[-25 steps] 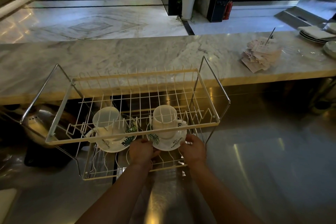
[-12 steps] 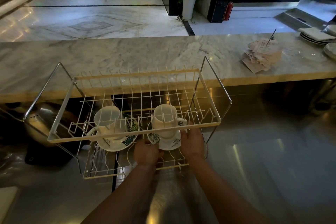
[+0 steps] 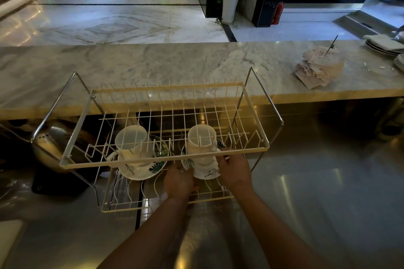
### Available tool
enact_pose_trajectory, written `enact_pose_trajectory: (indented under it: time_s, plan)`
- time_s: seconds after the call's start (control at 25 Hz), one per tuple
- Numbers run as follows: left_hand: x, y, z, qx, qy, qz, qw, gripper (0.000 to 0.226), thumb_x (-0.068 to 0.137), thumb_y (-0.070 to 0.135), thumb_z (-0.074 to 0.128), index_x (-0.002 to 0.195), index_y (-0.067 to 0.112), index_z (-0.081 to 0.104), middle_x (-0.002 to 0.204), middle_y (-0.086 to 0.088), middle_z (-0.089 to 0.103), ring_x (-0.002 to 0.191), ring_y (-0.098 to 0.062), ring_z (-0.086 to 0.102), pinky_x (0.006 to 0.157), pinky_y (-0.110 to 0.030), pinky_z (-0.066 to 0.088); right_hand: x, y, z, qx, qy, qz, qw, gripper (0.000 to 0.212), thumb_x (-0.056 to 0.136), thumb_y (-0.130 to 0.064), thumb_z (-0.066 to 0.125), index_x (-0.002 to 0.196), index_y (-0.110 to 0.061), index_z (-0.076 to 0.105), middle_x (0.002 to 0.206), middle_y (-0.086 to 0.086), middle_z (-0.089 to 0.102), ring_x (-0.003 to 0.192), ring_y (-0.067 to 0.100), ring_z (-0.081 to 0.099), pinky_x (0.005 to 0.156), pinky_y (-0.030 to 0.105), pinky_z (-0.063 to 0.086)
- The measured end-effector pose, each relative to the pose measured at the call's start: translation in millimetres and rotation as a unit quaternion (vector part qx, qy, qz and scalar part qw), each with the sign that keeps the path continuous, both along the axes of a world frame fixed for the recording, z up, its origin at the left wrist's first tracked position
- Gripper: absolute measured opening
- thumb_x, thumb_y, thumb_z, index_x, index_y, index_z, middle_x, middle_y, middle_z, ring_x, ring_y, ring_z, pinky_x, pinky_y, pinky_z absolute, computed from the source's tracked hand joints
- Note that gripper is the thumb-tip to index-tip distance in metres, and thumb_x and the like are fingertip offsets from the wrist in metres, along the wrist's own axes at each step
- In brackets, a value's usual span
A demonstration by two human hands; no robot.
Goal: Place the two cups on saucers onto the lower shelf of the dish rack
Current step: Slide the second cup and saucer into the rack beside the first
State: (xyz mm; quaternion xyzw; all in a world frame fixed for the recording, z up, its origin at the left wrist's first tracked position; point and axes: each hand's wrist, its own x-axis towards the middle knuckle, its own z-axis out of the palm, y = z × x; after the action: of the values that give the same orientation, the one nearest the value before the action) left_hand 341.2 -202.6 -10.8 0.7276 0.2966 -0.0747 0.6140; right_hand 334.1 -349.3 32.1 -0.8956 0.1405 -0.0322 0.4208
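Note:
A cream wire dish rack (image 3: 166,158) with two tiers stands on the steel counter. On its lower shelf (image 3: 122,206) sit two white cups on leaf-patterned saucers. The left cup (image 3: 131,144) rests on its saucer (image 3: 142,170), untouched. The right cup (image 3: 202,144) stands on its saucer (image 3: 206,173), partly under the upper tier's front bar. My left hand (image 3: 179,179) grips that saucer's near-left rim. My right hand (image 3: 235,169) holds its right rim, fingers reaching toward the cup's base.
A marble bar top (image 3: 153,65) runs behind the rack. On it lie a stack of paper slips on a spike (image 3: 319,67) and stacked plates (image 3: 384,46) at the far right. A steel vessel (image 3: 50,144) sits left of the rack. Steel counter (image 3: 317,181) extends right.
Both hands have pushed the right cup and saucer a little deeper onto the lower shelf. The left cup and saucer have not moved.

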Motion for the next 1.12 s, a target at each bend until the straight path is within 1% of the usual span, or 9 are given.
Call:
enact_pose_trajectory:
  time_s: [0.08,0.2,0.36,0.52,0.68,0.76,0.84,0.96,1.12]
  plan:
    - [0.7,-3.6,1.8,0.011,-0.001,0.006,1.0,0.022,0.087,0.009,0.07,0.109,0.009,0.066,0.103,-0.015,0.073,0.089,-0.036,0.074,0.072,-0.052,0.064,-2.8,-1.4,0.8,-0.018,-0.016,0.005,1.0,0.031,0.099,-0.034,0.056,0.107,-0.01,0.075,0.097,0.008,0.075,0.087,0.02,0.071,0.073,0.029,0.055]
    - [10.4,-0.1,3.5,0.013,-0.019,-0.011,1.0,0.014,0.087,0.002,0.066,0.098,0.011,0.069,0.104,-0.02,0.074,0.087,-0.037,0.073,0.077,-0.054,0.063,-14.4,0.6,-3.6,-0.013,-0.05,-0.019,0.998,0.025,0.098,-0.03,0.057,0.096,-0.011,0.074,0.088,0.005,0.071,0.081,0.018,0.068,0.074,0.035,0.059]
    - [19.0,4.1,-0.5,-0.001,-0.015,-0.013,1.0,0.016,0.087,-0.001,0.065,0.102,0.003,0.07,0.103,-0.02,0.072,0.084,-0.037,0.073,0.074,-0.056,0.063,-26.2,2.2,-10.7,0.003,-0.082,-0.053,0.995,0.023,0.099,-0.03,0.057,0.091,-0.014,0.072,0.08,-0.006,0.062,0.076,0.013,0.061,0.066,0.023,0.046]
    - [10.0,-0.3,-4.4,-0.024,-0.013,0.019,0.999,0.02,0.088,0.004,0.066,0.08,0.023,0.067,0.092,-0.011,0.072,0.075,-0.029,0.073,0.068,-0.054,0.065,-31.1,4.8,-10.6,0.016,-0.089,-0.06,0.994,0.022,0.099,-0.03,0.058,0.099,-0.015,0.074,0.084,-0.005,0.063,0.078,0.011,0.061,0.066,0.022,0.048]
    - [14.2,-1.2,-2.5,-0.019,-0.019,0.015,1.0,0.02,0.084,-0.004,0.064,0.091,0.013,0.072,0.099,-0.018,0.075,0.078,-0.032,0.074,0.066,-0.051,0.065,-33.3,4.5,-12.0,0.028,-0.098,-0.064,0.993,0.022,0.098,-0.03,0.059,0.103,-0.014,0.074,0.087,-0.001,0.069,0.081,0.015,0.065,0.071,0.029,0.055]
    - [16.8,0.4,-2.9,-0.025,-0.017,0.004,1.0,0.024,0.085,-0.006,0.064,0.082,0.018,0.07,0.097,-0.016,0.074,0.075,-0.026,0.072,0.058,-0.04,0.065,-32.9,4.8,-12.5,0.033,-0.096,-0.069,0.992,0.023,0.097,-0.03,0.06,0.104,-0.013,0.075,0.089,0.002,0.071,0.082,0.016,0.066,0.07,0.027,0.054]
    - [17.5,2.3,-4.6,-0.038,-0.013,0.004,0.999,0.019,0.088,-0.006,0.063,0.092,0.011,0.07,0.101,-0.017,0.072,0.08,-0.028,0.072,0.051,-0.032,0.062,-33.3,5.4,-12.9,0.032,-0.101,-0.069,0.992,0.023,0.097,-0.031,0.062,0.103,-0.014,0.075,0.089,0.001,0.072,0.082,0.014,0.067,0.068,0.02,0.05]
    - [18.0,3.5,-5.6,-0.044,-0.003,-0.001,0.999,0.024,0.09,-0.004,0.064,0.112,0.002,0.069,0.11,-0.018,0.072,0.091,-0.035,0.073,0.058,-0.035,0.064,-35.5,8.5,-14.8,0.036,-0.106,-0.053,0.992,0.019,0.096,-0.032,0.063,0.101,-0.018,0.075,0.086,-0.005,0.071,0.079,0.007,0.067,0.067,0.017,0.05]
    - [19.6,5.6,-4.5,-0.056,0.004,-0.004,0.998,0.025,0.09,-0.004,0.063,0.114,0.003,0.07,0.112,-0.019,0.072,0.093,-0.034,0.073,0.065,-0.039,0.065,-33.7,12.0,-17.3,0.046,-0.098,-0.055,0.993,0.017,0.094,-0.034,0.065,0.097,-0.021,0.074,0.081,-0.012,0.068,0.076,0.001,0.066,0.064,0.011,0.047]
